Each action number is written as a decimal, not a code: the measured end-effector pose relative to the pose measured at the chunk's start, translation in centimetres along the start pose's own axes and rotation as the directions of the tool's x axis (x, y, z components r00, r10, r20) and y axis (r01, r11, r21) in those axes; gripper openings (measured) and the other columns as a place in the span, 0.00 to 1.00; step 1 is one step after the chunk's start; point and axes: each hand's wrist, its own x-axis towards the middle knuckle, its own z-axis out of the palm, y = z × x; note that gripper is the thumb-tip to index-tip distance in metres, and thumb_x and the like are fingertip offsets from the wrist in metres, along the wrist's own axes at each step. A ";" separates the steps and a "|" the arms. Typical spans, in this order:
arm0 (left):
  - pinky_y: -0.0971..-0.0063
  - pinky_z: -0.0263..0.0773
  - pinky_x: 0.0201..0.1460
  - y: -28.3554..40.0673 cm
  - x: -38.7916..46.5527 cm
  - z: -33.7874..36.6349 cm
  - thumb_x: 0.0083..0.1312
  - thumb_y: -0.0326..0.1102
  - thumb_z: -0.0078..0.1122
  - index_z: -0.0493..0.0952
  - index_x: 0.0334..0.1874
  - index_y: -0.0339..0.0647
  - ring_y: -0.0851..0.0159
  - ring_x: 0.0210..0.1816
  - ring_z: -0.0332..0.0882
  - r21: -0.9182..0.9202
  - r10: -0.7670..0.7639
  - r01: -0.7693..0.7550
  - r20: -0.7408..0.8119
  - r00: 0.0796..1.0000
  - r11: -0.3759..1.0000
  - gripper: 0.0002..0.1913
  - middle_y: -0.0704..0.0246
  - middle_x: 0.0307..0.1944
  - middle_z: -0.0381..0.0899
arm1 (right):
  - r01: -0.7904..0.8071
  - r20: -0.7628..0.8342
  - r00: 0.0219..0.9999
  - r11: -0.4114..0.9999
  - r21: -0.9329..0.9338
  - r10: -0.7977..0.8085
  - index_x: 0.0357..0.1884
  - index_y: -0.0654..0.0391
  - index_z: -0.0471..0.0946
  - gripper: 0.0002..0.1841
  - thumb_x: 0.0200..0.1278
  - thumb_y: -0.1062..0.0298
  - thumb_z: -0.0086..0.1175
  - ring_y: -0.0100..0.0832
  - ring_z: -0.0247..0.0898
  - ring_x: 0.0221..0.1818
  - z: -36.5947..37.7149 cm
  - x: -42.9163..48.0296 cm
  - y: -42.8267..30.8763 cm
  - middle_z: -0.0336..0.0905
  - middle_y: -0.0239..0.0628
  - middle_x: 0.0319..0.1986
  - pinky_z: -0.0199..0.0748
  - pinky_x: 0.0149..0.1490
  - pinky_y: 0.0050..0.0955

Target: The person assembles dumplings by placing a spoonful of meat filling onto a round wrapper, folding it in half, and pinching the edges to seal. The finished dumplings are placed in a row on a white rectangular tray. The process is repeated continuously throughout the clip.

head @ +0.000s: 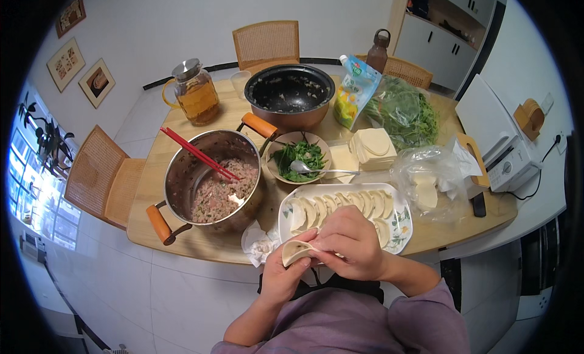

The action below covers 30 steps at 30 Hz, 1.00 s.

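A folded dumpling wrapper (296, 251) with a bit of filling inside is held between both hands, its left end gaping. My left hand (284, 273) cradles it from below and the left side. The fingers of my right hand (349, 247) pinch its right end. Just behind them, a white floral platter (401, 221) carries a row of shaped dumplings (360, 201), with more partly hidden under my right hand. To the left stands a steel pot (171, 185) of minced meat filling (221, 194), red chopsticks (200, 154) resting in it.
A bowl of chopped greens (292, 158) with a spoon (303, 167), a stack of wrappers (374, 146) and a black-lined pot (292, 119) stand beyond the platter. A glass tea pitcher (197, 98) is back left. Bagged greens (404, 112), a plastic bag (429, 180) and crumpled tissue (261, 247) lie around.
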 end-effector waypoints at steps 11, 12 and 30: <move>0.67 0.72 0.60 0.9 -0.1 -1.0 0.68 0.26 0.51 0.63 0.65 0.27 0.60 0.56 0.75 0.132 -0.023 0.014 0.070 0.997 0.991 0.23 0.58 0.56 0.74 | -0.168 0.021 0.986 0.970 0.175 0.167 0.38 0.56 0.82 0.13 0.46 0.75 0.66 0.36 0.69 0.34 -0.1 0.0 0.3 0.75 0.33 0.31 0.68 0.38 0.31; 0.67 0.73 0.59 1.2 -0.1 -1.0 0.69 0.27 0.50 0.63 0.65 0.27 0.60 0.55 0.76 0.120 -0.026 0.017 0.076 0.997 0.993 0.22 0.58 0.56 0.74 | -0.177 0.010 0.984 0.966 0.187 0.178 0.37 0.56 0.82 0.13 0.45 0.76 0.66 0.36 0.69 0.34 -0.1 0.0 0.3 0.75 0.33 0.31 0.68 0.38 0.31; 0.85 0.70 0.35 8.0 2.7 0.7 0.64 0.26 0.58 0.76 0.35 0.30 0.78 0.33 0.73 0.813 -0.084 0.030 0.023 0.996 0.582 0.04 0.70 0.33 0.76 | -0.212 0.149 0.970 0.967 0.144 0.190 0.36 0.58 0.78 0.10 0.50 0.73 0.64 0.39 0.73 0.31 0.5 -0.8 0.5 0.75 0.38 0.28 0.71 0.35 0.32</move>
